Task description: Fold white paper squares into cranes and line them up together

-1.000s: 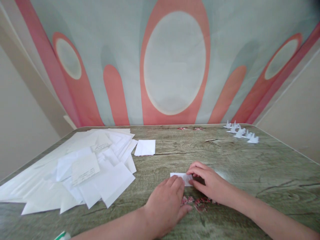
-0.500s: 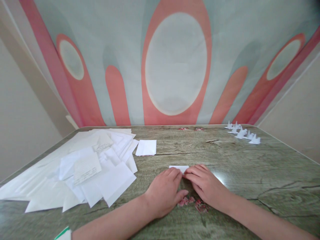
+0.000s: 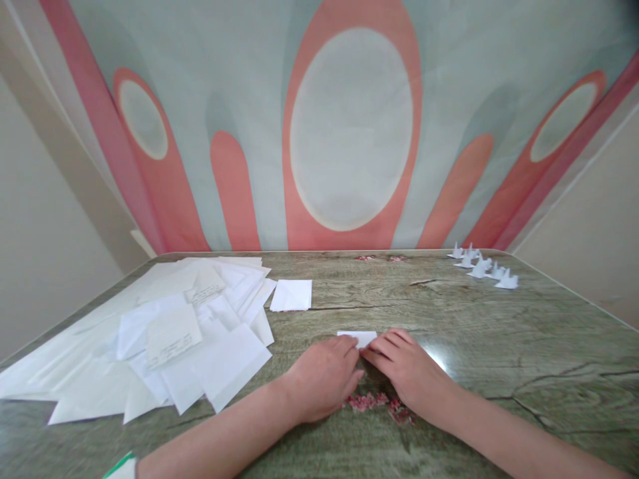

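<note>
A small piece of folded white paper (image 3: 363, 336) lies on the wooden table in front of me, its far edge straight and its near part covered by my fingers. My left hand (image 3: 327, 376) presses on the paper's left side, fingers bent and close together, thumb pointing right. From the other side, my right hand (image 3: 407, 366) pinches the paper's near right corner with fingers and thumb together. The fingertips of both hands almost meet at the near edge. What lies under the fingers is hidden.
Loose white sheets (image 3: 210, 339) spread in a heap across the table's left side. Beside them sits a neat stack of square paper (image 3: 292, 295). Several folded paper cranes (image 3: 482, 267) stand at the back right. A patterned backdrop (image 3: 349, 126) rises behind the table (image 3: 499, 346).
My left hand has shifted slightly left and its thumb has drawn in. The right fingertips have slid a little left along the paper's near edge. The paper stays in place.
</note>
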Demonstrator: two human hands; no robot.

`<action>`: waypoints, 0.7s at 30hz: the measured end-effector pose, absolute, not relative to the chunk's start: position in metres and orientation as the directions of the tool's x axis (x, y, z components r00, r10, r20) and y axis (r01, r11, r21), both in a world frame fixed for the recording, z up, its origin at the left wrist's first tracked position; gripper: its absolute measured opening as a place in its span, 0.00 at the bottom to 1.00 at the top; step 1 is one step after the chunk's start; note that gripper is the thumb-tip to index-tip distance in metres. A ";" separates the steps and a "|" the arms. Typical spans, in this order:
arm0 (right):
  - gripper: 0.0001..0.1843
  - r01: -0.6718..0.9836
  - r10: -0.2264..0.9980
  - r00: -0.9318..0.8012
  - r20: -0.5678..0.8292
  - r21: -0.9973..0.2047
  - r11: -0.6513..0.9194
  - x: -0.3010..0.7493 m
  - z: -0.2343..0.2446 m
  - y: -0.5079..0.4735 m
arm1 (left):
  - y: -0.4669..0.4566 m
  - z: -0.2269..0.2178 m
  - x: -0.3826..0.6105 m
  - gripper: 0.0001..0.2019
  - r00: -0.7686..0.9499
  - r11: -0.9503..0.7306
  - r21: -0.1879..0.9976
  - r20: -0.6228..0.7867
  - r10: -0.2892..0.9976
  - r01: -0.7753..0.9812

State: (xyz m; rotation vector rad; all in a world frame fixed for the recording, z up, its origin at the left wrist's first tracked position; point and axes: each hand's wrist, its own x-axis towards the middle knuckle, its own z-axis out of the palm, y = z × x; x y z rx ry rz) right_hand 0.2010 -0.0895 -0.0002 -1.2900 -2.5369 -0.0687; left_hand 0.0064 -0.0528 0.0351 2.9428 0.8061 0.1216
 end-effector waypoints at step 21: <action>0.11 0.849 0.832 -0.525 0.181 0.175 0.498 0.208 0.020 -0.096 | -0.051 0.031 0.006 0.16 0.894 -0.895 -0.022 0.054 0.444 0.446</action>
